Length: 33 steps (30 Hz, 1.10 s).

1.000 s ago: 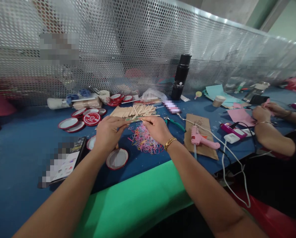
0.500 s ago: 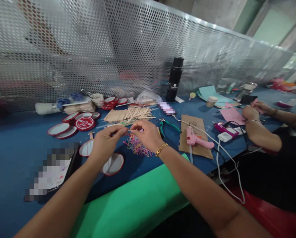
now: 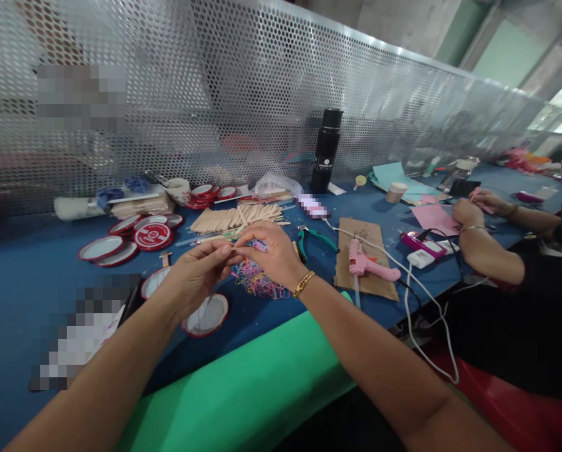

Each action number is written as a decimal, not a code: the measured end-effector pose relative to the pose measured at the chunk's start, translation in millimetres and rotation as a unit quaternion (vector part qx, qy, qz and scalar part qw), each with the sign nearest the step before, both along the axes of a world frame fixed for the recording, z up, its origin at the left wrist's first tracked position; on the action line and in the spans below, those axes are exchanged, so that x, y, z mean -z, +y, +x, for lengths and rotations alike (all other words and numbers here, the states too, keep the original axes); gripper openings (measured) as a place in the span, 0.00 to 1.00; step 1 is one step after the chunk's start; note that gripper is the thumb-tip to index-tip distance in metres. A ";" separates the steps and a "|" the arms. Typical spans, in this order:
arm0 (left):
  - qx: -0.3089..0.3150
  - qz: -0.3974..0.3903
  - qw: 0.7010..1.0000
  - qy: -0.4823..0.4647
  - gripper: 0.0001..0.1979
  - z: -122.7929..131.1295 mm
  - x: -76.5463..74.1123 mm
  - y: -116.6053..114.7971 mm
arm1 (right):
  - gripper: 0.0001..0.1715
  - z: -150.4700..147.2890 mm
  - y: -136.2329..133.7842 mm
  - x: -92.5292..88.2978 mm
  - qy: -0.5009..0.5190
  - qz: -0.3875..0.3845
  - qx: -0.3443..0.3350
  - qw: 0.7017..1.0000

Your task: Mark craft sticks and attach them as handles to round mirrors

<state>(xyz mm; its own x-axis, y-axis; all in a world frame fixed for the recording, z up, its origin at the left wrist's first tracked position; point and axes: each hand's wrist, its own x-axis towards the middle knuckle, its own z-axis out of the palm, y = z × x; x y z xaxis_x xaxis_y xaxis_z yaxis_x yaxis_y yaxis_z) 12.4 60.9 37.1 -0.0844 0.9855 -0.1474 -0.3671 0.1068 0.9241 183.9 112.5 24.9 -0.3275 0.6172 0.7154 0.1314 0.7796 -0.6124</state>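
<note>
The left hand [image 3: 194, 273] and right hand [image 3: 275, 252] have drawn back from the sticks [image 3: 236, 217] to beside the bands [image 3: 263, 284], so handling now seems centred at the fingertips. Each grip pinches a tiny piece [image 3: 234, 248] between the 2 hands over the worktop [image 3: 22, 289], too small and finger-covered to identify; the right hand hides some bands, the left part of a lid [image 3: 209, 317].

A black bottle [image 3: 327, 154] stood upright on the blue counter [image 3: 22, 263], just in front of a perforated metal partition [image 3: 262, 81]. To the right of it, a small pale cup [image 3: 396, 193] stood beside sheets of light blue paper [image 3: 392, 174], with pink paper [image 3: 432, 217] nearer the front edge. A pink glue gun [image 3: 372, 269] lay on brown cardboard [image 3: 377, 287], and a purple device [image 3: 424, 247] sat farther right.
</note>
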 end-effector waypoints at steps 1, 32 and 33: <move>0.002 -0.004 1.000 -0.006 0.07 0.1 -0.6 -0.4 | 0.03 0.0 -0.3 -0.7 0.006 0.001 -0.003 1.000; 0.010 0.025 0.998 -0.050 0.09 9.0 1.3 -2.4 | 0.26 196.8 -60.6 -2.8 -0.591 -0.136 0.388 0.694; 0.013 0.027 0.998 -0.052 0.09 9.1 1.4 -2.9 | 0.25 196.0 -58.5 -2.7 -0.592 -0.143 0.386 0.693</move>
<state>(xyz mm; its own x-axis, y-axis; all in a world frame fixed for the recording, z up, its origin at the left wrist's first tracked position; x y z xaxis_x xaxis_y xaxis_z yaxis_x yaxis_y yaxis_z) 21.5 58.0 35.6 -0.0462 0.9938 -0.1012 -0.4586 0.0689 0.8860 379.9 54.1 27.6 -0.0744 0.9964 0.0401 0.9838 0.0668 0.1663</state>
